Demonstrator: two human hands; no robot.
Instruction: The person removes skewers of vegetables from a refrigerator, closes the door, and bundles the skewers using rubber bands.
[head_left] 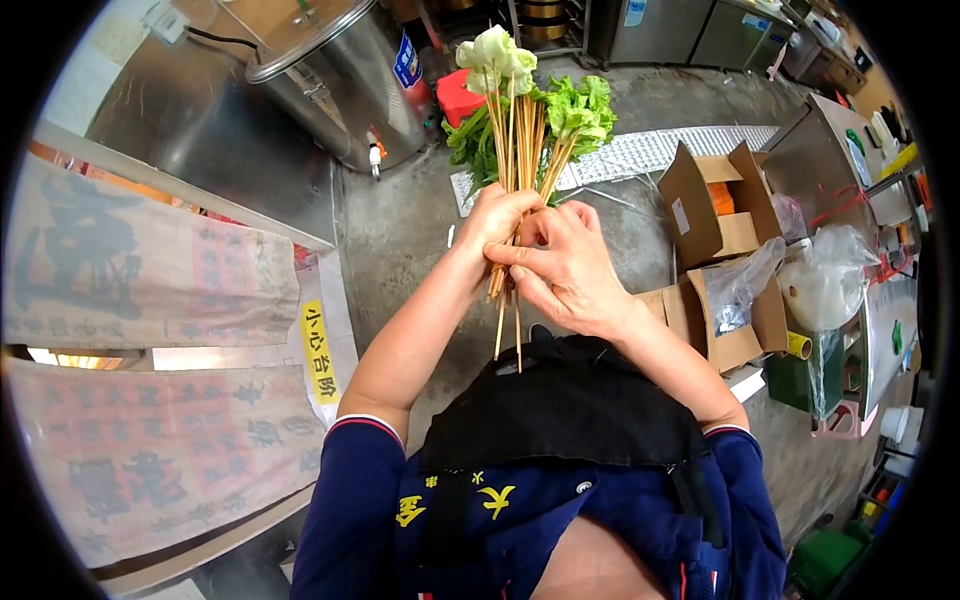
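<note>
A bundle of thin wooden skewers [522,140] stands fanned out in front of me, with leafy vegetables on the far ends. Pale cabbage-like leaves [495,62] top the tallest ones, and bright green lettuce [583,108] is at the right. Darker leafy greens [472,142] show behind on the left. My left hand [495,218] is closed around the bundle's lower part. Close against it, my right hand [572,265] is closed too, its thumb and forefinger pinching skewers near their bare ends. Two skewers stick out lower than the others, towards my black apron [560,410].
A large steel barrel with a tap [345,90] stands ahead left, near a red stool [458,98]. Printed cloth curtains [150,260] hang at left beside a yellow warning strip [319,352]. Open cardboard boxes [715,205] and a steel counter [890,330] are at right.
</note>
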